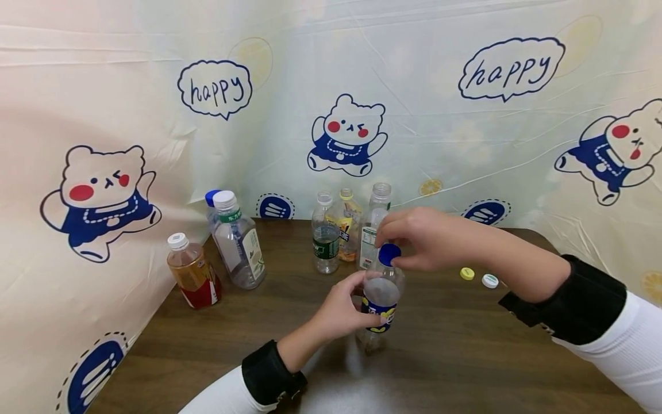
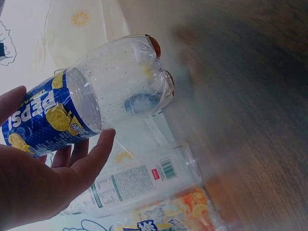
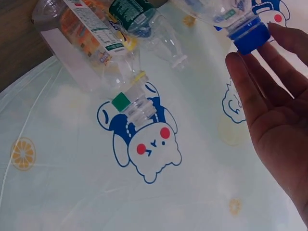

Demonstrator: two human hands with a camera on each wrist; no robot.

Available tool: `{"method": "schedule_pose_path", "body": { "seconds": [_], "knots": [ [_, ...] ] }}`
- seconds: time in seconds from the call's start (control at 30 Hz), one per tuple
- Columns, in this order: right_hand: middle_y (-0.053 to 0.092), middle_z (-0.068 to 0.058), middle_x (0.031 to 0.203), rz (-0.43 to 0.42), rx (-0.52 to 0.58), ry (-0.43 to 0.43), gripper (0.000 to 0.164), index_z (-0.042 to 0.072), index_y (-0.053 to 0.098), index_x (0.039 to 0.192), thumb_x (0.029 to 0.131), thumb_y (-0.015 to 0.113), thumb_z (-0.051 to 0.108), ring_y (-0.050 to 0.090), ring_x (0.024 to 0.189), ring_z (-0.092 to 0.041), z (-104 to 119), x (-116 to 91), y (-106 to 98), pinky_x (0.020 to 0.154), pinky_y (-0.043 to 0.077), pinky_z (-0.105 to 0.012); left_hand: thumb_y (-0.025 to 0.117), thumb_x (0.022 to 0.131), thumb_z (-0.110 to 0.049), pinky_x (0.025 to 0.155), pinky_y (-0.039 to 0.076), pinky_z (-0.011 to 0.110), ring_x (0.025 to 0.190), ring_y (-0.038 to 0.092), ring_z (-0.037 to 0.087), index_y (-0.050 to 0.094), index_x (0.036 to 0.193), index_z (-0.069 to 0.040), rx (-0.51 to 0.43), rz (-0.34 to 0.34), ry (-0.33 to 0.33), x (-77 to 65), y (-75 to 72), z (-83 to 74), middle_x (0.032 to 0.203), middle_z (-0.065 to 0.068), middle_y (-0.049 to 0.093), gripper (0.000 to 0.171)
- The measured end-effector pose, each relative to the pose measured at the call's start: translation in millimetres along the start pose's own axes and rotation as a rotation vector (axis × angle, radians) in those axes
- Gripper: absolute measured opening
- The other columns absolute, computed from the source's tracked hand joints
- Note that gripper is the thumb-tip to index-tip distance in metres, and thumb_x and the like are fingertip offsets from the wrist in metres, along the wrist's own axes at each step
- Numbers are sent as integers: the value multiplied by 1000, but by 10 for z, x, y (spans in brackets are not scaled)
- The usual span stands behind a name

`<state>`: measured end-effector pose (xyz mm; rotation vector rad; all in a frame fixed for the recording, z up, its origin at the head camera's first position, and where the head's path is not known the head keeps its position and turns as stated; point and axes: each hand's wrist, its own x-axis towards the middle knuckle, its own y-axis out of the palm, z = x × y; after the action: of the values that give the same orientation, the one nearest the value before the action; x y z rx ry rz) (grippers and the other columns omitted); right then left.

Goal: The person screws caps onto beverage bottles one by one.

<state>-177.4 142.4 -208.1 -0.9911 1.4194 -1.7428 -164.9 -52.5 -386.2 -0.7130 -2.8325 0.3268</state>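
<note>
My left hand (image 1: 338, 310) grips a clear plastic Pepsi bottle (image 1: 383, 292) round its blue lemon-printed label (image 2: 50, 113). The bottle is close to upright; whether its base touches the table I cannot tell. At its top sits a blue cap (image 1: 389, 254), on the neck. Thumb and fingers of my right hand (image 1: 421, 238) pinch this cap (image 3: 251, 34) from opposite sides. Just behind stand three uncapped bottles: one with a green label (image 1: 326, 247), one with a yellow and orange wrap (image 1: 349, 227), and a taller clear one (image 1: 368, 244), partly hidden by my right hand.
To the left stand capped bottles: a red and gold one (image 1: 195, 276), a large clear one with a white cap (image 1: 240, 247), and a blue-capped one (image 1: 212, 198) behind it. A yellow cap (image 1: 467, 273) and a white cap (image 1: 489, 281) lie on the wooden table (image 1: 465, 356).
</note>
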Motion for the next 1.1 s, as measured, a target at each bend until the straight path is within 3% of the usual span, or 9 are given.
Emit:
{"method": "schedule_pose_path", "body": {
  "seconds": [0.13,0.3,0.8,1.1],
  "knots": [
    [69,-2,106,12,19,-55,25,10,73,101,78,78,1,65,97,-17,-8,6,-13,83,56,-36,82,77,-9,82,55,32,108,58,27,55,132,-23,-1,2,-5,2,1,-4,120,1,59,63],
    [69,0,99,14,39,-84,26,9,73,100,79,75,-5,65,91,-15,-16,6,-12,79,57,-34,82,78,-9,82,55,33,109,58,28,55,132,-23,-25,-1,-15,20,4,-15,119,1,60,62],
    [66,-5,95,7,-94,-10,21,4,70,104,84,75,3,63,87,-18,14,0,51,76,57,-33,82,78,-10,81,55,32,106,60,25,56,134,-24,-2,-27,0,30,27,14,121,1,61,63],
    [65,-6,94,6,-94,18,21,3,70,105,84,75,4,63,87,-19,28,-11,56,76,57,-33,83,78,-10,81,56,33,103,61,21,56,134,-24,16,-48,17,19,42,-2,120,0,62,63]
  ]
}}
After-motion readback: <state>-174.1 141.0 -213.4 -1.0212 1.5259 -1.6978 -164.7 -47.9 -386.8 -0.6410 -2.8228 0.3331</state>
